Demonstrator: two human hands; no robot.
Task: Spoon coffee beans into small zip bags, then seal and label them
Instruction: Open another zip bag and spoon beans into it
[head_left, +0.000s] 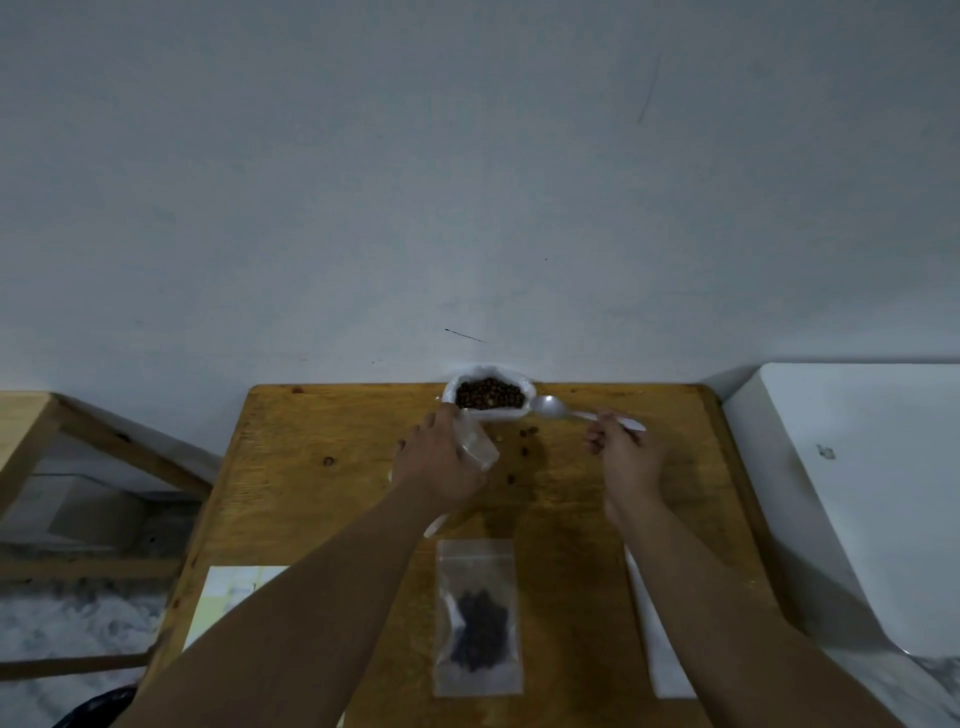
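Observation:
A white bag of coffee beans (488, 396) stands open at the table's far edge. My left hand (439, 462) holds a small clear zip bag (477, 444) just in front of the bean bag. My right hand (626, 457) pinches the handle of a white plastic spoon (558, 408), whose bowl sits beside the bean bag's right end and looks empty. Nearer to me, a filled zip bag (478, 618) with dark beans lies flat on the wood.
The wooden table (311, 493) carries a few spilled beans (527, 441) near the bean bag. A sheet of labels (228, 597) lies at the near left, partly under my left forearm. A white strip (660, 649) lies under my right forearm. A white surface (857, 493) adjoins on the right.

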